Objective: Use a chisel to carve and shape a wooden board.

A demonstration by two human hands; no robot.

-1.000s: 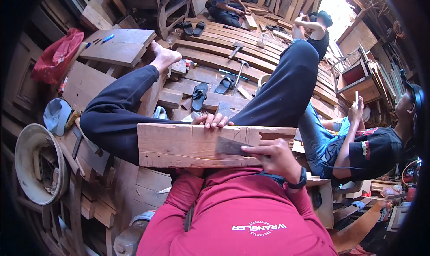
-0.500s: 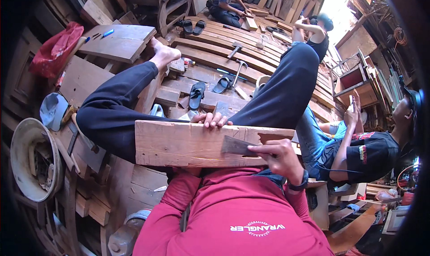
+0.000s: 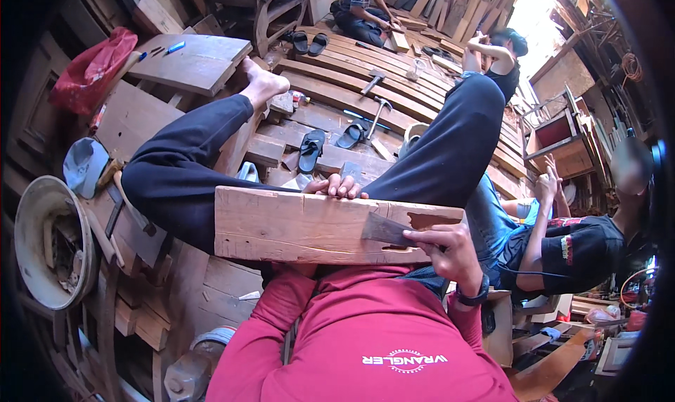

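Note:
Across my lap lies a thick wooden board [image 3: 295, 226] with cracks along the grain, small holes, and two dark ragged hollows near its right end. My left hand [image 3: 336, 186] curls its fingers over the board's far edge and grips it; the rest of that hand is hidden behind the wood. In my right hand [image 3: 450, 251] is a putty knife [image 3: 385, 229], its dark flat blade pointing left and laid against the board's face beside the hollows. My right fingers are closed round its handle end, so the handle is mostly covered.
Two hammers [image 3: 380, 110] and black sandals [image 3: 309, 151] lie on the slatted planks ahead. At left stand a pale basin [image 3: 53, 244] with scraps and a red bag [image 3: 95, 71]. A person in a black shirt [image 3: 573, 258] sits close at right; two others sit farther off.
My right hand and the putty knife have moved slightly right along the board, toward the hollows. My left hand keeps its hold. The person at right has shifted their hands.

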